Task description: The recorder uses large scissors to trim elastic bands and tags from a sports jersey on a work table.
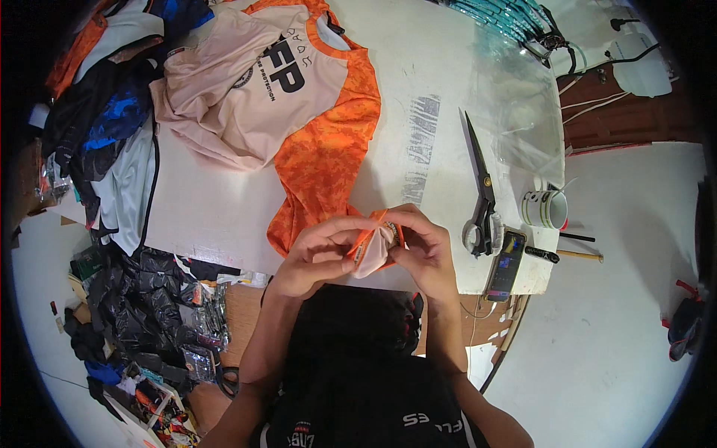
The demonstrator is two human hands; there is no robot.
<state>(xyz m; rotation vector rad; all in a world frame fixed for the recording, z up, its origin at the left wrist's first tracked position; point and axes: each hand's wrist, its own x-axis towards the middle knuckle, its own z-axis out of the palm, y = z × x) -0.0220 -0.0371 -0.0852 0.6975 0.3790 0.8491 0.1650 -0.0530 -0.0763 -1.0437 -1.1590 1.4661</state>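
A long-sleeved shirt (224,112) in pale pink and mottled orange lies across the white table, its collar toward the far side. One orange sleeve (317,179) runs down to my hands at the near edge. Between them is the sleeve's cuff (371,257), bunched, with pale pink cloth showing inside orange edges. My left hand (314,254) pinches its left side between thumb and fingers. On the other side my right hand (424,250) grips the cuff, thumb in front and index finger over the top. My fingers partly hide how the cloth is folded.
Long black scissors (482,187) lie on the table (224,224) to the right, by a phone (506,265) and a patterned mug (544,209). Clothes (127,142) pile up at the left edge. Below are black plastic packages (149,306). Clear plastic sheeting (515,112) covers the far right.
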